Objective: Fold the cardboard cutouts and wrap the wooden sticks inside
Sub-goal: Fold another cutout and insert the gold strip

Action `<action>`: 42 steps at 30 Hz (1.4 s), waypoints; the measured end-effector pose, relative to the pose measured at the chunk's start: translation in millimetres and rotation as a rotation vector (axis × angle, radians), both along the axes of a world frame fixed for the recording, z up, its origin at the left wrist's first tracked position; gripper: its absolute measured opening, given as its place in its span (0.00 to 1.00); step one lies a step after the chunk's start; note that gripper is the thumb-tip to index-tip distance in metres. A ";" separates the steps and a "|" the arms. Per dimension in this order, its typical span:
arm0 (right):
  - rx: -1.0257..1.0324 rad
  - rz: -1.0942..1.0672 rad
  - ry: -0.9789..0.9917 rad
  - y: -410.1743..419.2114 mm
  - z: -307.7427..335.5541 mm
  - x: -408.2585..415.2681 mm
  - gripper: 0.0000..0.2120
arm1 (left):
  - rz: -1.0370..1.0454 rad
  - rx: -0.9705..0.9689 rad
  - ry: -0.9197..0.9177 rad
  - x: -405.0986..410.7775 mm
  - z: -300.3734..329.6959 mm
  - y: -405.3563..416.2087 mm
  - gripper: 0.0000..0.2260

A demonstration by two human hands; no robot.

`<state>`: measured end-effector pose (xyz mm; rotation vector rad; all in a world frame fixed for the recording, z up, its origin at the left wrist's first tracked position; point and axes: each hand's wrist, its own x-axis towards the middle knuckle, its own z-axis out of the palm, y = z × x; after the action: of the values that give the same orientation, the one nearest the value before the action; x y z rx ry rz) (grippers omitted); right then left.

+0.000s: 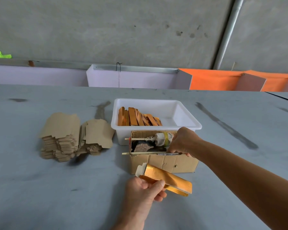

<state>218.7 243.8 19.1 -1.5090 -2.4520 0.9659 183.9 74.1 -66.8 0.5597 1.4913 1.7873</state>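
Over the box (163, 161), a stick (145, 153) is pinched by the right hand (183, 143) while the folded gold cutout (166, 179) is gripped by the left hand (145, 190); a crooked entry could spring the fold open.

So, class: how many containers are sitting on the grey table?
2. A white plastic tub holding orange-gold wrapped pieces sits further back; a brown cardboard box stands directly in front of it, touching it, with the right hand reaching inside.
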 end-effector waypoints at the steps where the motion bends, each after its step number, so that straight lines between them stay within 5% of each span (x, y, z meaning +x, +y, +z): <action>1: -0.002 0.000 -0.004 0.1 0.4 -0.5 0.13 | -0.002 0.001 0.010 0.0 -0.5 0.1 0.09; 42: -0.133 -0.064 -0.071 -1.1 7.4 -6.5 0.08 | -0.022 -0.018 0.118 2.7 -12.2 -0.3 0.02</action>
<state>212.1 242.7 26.5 -1.6801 -2.4132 1.1017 186.5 73.8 -79.1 0.6798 1.5730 1.7483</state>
